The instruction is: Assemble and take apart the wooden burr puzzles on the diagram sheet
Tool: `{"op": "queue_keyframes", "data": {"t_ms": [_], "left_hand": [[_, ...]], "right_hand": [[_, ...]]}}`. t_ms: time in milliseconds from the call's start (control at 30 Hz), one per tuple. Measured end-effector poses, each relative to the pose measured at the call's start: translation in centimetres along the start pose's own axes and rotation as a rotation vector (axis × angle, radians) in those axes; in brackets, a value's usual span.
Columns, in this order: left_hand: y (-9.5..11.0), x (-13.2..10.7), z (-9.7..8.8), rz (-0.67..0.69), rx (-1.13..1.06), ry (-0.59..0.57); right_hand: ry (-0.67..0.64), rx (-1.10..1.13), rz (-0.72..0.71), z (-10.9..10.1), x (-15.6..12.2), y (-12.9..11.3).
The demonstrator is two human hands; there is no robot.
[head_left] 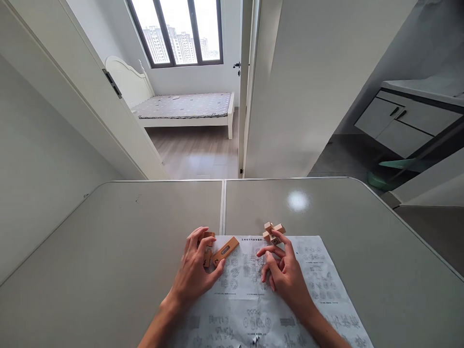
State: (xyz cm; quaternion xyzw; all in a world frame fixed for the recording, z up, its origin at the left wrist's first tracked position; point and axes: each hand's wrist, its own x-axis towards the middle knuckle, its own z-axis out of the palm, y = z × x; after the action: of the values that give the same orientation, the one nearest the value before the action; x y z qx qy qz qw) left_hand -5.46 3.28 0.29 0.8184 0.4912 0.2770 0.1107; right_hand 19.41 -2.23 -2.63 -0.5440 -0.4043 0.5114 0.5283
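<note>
My left hand (195,270) lies over several notched wooden puzzle pieces, its fingers spread and curved around them. One long piece with a slot (229,247) points up and right beside my left thumb. A shorter wooden piece (207,258) is partly hidden under the fingers, and another sits behind the fingertips. My right hand (286,273) hovers over the printed sheet (268,302), fingers apart and loosely bent. Its index fingertip reaches a small cluster of interlocked wooden blocks (268,236) at the sheet's top edge; whether it touches them I cannot tell.
The sheet, covered in small diagrams, lies on a grey table (108,251) with a seam down its middle. Beyond the table's far edge are a doorway, a bed (192,105) and a window. White cabinets (402,121) stand at the right.
</note>
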Motion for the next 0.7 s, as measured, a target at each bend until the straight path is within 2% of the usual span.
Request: {"op": "queue_keyframes", "data": {"t_ms": [233,367,700], "left_hand": [[-0.38,-0.08,-0.08,-0.004,-0.025,-0.036],[-0.77,-0.04,-0.12,-0.01,0.039,0.009],[-0.67,-0.18,0.13,0.083,0.064,0.018]], "right_hand": [[0.048,-0.013,0.009,0.02,0.07,-0.67],[0.055,-0.004,-0.003,0.01,0.1,-0.56],[0.014,-0.061,-0.034,-0.05,0.16,-0.11]]}}
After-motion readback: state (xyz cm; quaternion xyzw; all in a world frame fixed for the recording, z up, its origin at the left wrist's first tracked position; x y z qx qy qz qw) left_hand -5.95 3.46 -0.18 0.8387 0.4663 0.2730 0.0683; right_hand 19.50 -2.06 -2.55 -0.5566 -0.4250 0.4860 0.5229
